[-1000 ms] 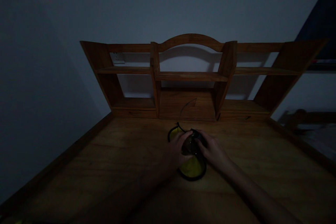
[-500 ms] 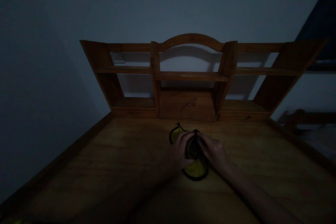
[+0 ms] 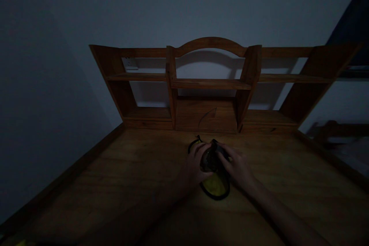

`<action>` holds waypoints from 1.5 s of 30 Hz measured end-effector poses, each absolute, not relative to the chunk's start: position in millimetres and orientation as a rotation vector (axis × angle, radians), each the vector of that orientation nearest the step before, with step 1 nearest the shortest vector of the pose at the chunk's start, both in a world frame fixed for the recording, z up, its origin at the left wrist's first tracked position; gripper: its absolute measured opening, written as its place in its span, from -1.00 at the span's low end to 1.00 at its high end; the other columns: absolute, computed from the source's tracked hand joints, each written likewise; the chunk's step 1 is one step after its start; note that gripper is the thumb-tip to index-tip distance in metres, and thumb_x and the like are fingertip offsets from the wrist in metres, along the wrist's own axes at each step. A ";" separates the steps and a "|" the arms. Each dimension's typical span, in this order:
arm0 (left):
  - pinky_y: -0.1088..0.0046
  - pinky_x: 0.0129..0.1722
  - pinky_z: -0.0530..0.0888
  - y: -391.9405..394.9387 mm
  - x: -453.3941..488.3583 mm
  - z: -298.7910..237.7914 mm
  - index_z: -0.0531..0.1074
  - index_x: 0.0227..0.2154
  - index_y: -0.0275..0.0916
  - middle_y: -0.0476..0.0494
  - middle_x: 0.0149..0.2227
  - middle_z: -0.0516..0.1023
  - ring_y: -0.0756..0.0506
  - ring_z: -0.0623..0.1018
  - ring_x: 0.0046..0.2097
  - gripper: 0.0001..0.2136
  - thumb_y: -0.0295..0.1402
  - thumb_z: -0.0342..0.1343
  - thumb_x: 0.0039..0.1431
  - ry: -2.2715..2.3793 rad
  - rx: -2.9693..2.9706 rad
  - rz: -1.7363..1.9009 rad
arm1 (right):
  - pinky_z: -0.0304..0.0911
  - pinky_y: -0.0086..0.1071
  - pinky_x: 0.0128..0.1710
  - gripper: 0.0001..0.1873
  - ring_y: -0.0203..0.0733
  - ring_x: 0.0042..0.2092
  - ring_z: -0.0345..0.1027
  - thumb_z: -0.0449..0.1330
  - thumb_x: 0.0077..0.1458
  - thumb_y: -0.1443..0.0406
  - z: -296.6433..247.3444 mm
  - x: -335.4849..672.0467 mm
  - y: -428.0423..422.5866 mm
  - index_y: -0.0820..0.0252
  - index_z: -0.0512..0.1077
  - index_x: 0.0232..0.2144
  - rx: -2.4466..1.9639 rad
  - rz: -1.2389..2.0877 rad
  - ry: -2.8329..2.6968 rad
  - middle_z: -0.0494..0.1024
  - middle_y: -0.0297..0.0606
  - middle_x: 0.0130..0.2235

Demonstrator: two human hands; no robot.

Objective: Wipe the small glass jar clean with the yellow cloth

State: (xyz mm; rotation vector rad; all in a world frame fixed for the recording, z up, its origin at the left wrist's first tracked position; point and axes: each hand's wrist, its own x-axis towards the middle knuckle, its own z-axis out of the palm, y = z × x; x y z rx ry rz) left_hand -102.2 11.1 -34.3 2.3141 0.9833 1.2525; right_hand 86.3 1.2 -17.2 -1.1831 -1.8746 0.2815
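My left hand (image 3: 195, 164) curls around the side of a small dark, rounded object (image 3: 208, 161) with a faint shine. It is too dim to tell its kind. Opposite it, my right hand (image 3: 238, 164) pinches a black flap-like piece (image 3: 220, 153) at the object's right side, thumb and fingers on it. Whether this piece is joined to the object I cannot tell. Beneath both hands lies a yellow piece with black edging (image 3: 215, 185), showing in front of the hands and behind the left one, its middle hidden.
The wooden desk (image 3: 129, 173) has a raised shelf unit (image 3: 211, 83) along its back. A thin dark curved line (image 3: 206, 115) shows on the central panel. A wall socket (image 3: 131, 63) is behind the left shelf, and something yellow (image 3: 20, 243) peeks in at bottom left.
My right fingers have shifted slightly right and opened out around the black piece, so more of it shows. My left hand has tilted a little around the dark object.
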 end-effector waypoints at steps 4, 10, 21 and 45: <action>0.22 0.17 0.29 13.2 -101.0 -35.8 0.11 0.14 -0.11 -0.15 0.12 0.23 -0.16 0.26 0.16 -0.24 -0.43 0.32 -0.15 0.961 2.324 1.346 | 0.31 -0.24 0.00 -0.64 -0.12 -0.03 0.39 0.05 0.21 0.32 -15.1 84.5 1.2 0.07 0.30 0.07 -1.167 0.281 -1.890 0.47 -0.26 0.00; 0.23 0.16 0.29 15.0 -101.1 -36.2 0.10 0.13 -0.10 -0.13 0.11 0.22 -0.17 0.26 0.16 -0.22 -0.46 0.33 -0.18 0.958 2.307 1.406 | 0.23 -0.22 0.08 -0.54 -0.13 0.07 0.30 -0.02 0.24 0.32 -8.5 79.7 -1.8 0.06 0.15 0.18 -1.114 0.376 -1.971 0.38 -0.26 0.10; 0.11 0.14 0.31 11.5 -96.1 -41.4 0.07 0.14 -0.19 -0.26 0.14 0.19 -0.23 0.25 0.17 -0.27 -0.32 0.29 -0.09 0.853 2.429 1.310 | 0.37 -0.33 -0.32 -0.77 -0.11 -0.31 0.47 0.02 0.22 0.33 -22.2 81.2 -2.4 0.18 0.35 -0.09 -1.239 0.167 -1.981 0.54 -0.21 -0.28; 0.09 0.17 0.26 12.4 -95.7 -45.3 0.08 0.15 -0.20 -0.24 0.16 0.18 -0.23 0.22 0.19 -0.27 -0.48 0.20 -0.15 0.850 2.379 1.339 | 0.37 -0.29 -0.06 -0.64 -0.15 -0.08 0.43 0.04 0.23 0.36 -30.6 83.6 4.4 0.11 0.27 0.07 -1.093 0.053 -1.968 0.47 -0.22 0.00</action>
